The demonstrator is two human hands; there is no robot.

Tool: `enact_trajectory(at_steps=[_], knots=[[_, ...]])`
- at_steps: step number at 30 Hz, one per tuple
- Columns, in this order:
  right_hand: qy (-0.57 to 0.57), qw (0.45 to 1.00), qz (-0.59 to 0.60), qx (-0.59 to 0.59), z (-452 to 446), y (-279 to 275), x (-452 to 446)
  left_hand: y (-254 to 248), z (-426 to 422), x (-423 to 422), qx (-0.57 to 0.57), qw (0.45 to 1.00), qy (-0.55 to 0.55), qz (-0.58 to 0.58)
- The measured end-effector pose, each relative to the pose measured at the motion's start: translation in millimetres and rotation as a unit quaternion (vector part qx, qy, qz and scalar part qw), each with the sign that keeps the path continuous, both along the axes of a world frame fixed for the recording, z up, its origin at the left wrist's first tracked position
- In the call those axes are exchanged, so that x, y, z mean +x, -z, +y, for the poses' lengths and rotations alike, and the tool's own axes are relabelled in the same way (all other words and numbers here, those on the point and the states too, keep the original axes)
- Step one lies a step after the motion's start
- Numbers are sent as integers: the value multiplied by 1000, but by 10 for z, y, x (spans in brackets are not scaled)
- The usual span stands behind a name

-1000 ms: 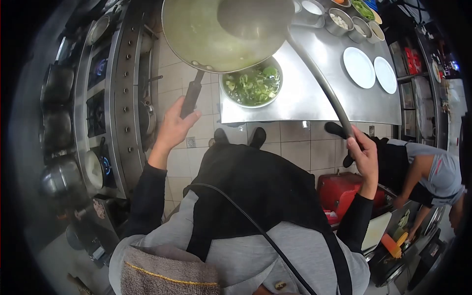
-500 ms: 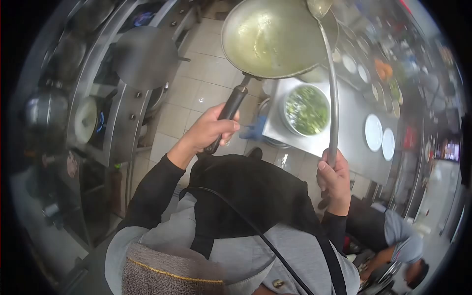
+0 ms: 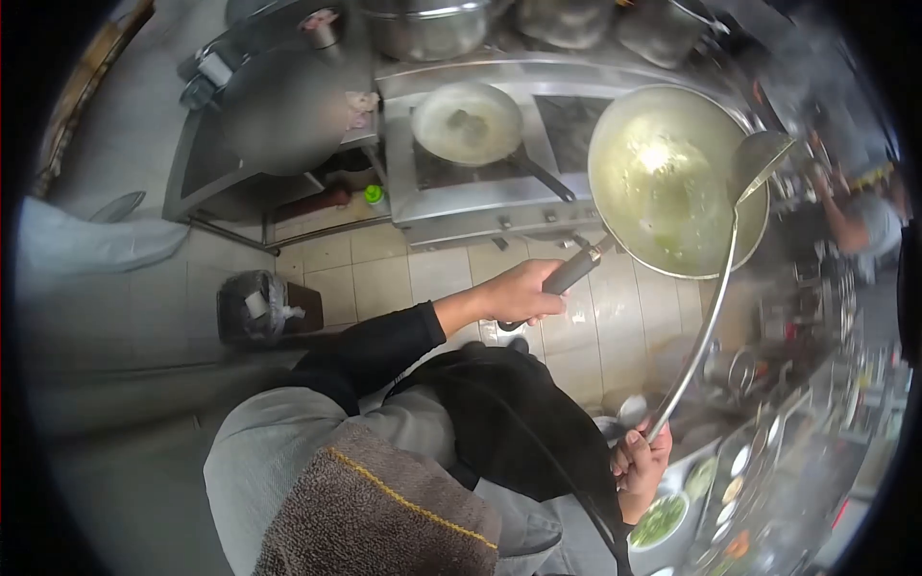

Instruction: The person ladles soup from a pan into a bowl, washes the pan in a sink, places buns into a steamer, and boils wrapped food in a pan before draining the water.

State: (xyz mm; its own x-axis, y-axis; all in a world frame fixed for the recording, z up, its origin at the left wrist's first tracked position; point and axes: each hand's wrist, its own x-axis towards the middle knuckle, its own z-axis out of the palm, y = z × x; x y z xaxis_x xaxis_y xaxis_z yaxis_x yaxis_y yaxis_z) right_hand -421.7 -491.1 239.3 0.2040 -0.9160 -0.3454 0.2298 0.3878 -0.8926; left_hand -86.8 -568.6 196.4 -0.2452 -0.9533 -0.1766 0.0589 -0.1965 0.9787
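Note:
My left hand [image 3: 523, 293] is closed around the dark handle of a wide, deep pan [image 3: 653, 206], held out over the tiled floor beside the stove. Pale yellowish liquid glistens inside it. My right hand [image 3: 642, 461], lower right, grips the end of a long metal ladle [image 3: 715, 312]. The ladle's bowl lies over the pan's right side; whether it touches the pan I cannot tell. Below my right hand is a bowl of chopped greens [image 3: 659, 523], partly hidden by my arm.
On the stove [image 3: 451, 216] sits a frying pan [image 3: 468, 125], its handle jutting toward me. Large pots [image 3: 427, 29] stand behind. A bin [image 3: 257, 307] is on the floor at left. Another person [image 3: 879, 230] is at far right. Plates line the lower-right counter.
My view has turned left toward the stove, and the counter with greens has shifted to the lower right. Both hands keep their holds on the pan and ladle.

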Motion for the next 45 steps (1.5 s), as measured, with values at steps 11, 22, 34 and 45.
enact_trajectory(at_steps=[11,22,34,45], knots=[[-358,931,60,-33,-2666,216,2415,471,-730,2850,-81,851,-519,-4],[-509,852,94,-82,-3650,278,4228,525,41,6438,97,669,-735,56],[-379,891,249,36,-2451,33,6344,3345,-196,8788,267,608,-743,83],[-432,897,83,38,-2090,181,7092,3160,431,9674,203,778,-552,-222]])
